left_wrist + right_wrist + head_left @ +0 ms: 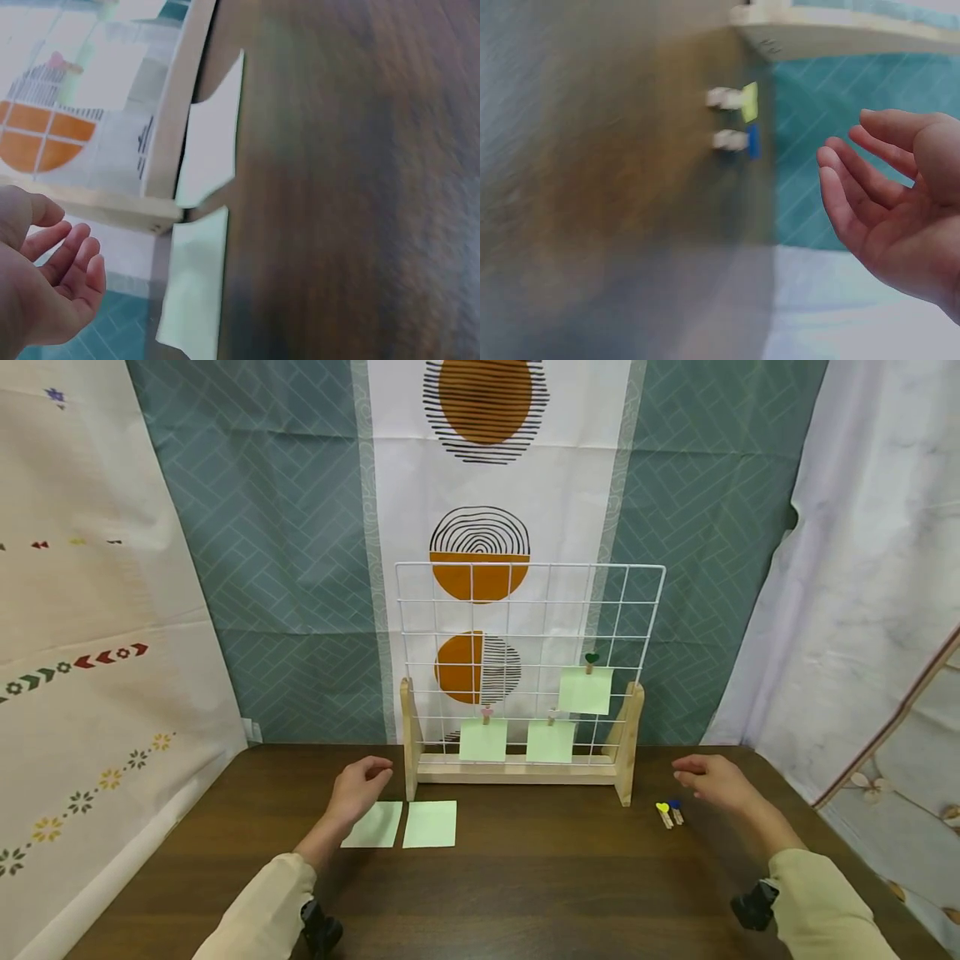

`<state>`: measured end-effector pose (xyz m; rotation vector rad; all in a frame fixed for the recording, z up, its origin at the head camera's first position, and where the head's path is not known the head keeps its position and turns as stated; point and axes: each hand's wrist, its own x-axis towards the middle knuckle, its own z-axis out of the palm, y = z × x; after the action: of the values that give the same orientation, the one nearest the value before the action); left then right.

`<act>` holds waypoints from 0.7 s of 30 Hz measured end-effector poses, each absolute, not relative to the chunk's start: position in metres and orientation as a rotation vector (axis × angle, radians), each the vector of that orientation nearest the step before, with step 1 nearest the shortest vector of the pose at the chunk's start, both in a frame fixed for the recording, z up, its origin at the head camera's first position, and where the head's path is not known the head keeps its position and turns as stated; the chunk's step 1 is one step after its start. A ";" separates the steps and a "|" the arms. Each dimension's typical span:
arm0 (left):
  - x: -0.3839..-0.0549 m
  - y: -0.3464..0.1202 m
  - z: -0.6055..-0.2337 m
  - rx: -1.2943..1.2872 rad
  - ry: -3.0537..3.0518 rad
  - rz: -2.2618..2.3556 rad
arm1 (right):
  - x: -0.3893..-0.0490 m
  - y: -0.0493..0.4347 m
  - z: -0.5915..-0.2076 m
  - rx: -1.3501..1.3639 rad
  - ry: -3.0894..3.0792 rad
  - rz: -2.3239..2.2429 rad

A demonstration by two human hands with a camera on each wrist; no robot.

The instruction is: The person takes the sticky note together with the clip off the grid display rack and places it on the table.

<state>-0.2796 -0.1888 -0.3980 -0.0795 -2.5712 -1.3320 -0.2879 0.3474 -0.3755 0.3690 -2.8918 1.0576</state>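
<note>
My left hand point(358, 789) hovers above two pale green paper sheets, loosely curled and holding nothing. One sheet point(375, 827) lies partly behind the wrist; the other sheet point(430, 824) lies just right of it. In the left wrist view the same hand point(56, 274) shows bare fingers, apart from the papers. On the right, my right hand point(716, 783) is raised near two small wooden clothespins, one with a yellow heart point(663, 810), one with a blue heart point(675, 807). Its relaxed fingers touch nothing; the right wrist view shows this hand point(892, 187) with a bare palm.
A white wire grid point(530, 602) stands in a wooden base point(517, 772) at the table's back. Three green notes hang on it by heart clothespins: a lower left note point(483, 742), a middle note point(550, 743) and a higher right note point(585, 693). Curtains surround the dark table point(540, 893).
</note>
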 end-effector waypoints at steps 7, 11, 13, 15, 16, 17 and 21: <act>-0.285 -0.171 -0.381 -0.182 -2.516 -1.357 | -0.286 0.327 -0.340 0.486 -2.837 1.026; -0.286 -0.156 -0.367 -0.244 -2.509 -1.361 | -0.284 0.312 -0.319 0.523 -2.811 1.005; -0.287 -0.147 -0.360 -0.282 -2.505 -1.356 | -0.284 0.305 -0.308 0.523 -2.796 0.979; -0.288 -0.137 -0.353 -0.321 -2.496 -1.355 | -0.284 0.298 -0.297 0.525 -2.779 0.969; -0.289 -0.132 -0.349 -0.344 -2.493 -1.348 | -0.285 0.295 -0.292 0.520 -2.770 0.968; -0.290 -0.126 -0.345 -0.366 -2.491 -1.340 | -0.286 0.292 -0.287 0.514 -2.762 0.964; -0.296 -0.101 -0.331 -0.446 -2.473 -1.368 | -0.291 0.279 -0.271 0.491 -2.728 0.970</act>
<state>-0.2959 -0.1011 -0.3307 -0.4464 -2.4731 -1.3683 -0.2907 0.2788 -0.2711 0.4907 -2.7282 0.9696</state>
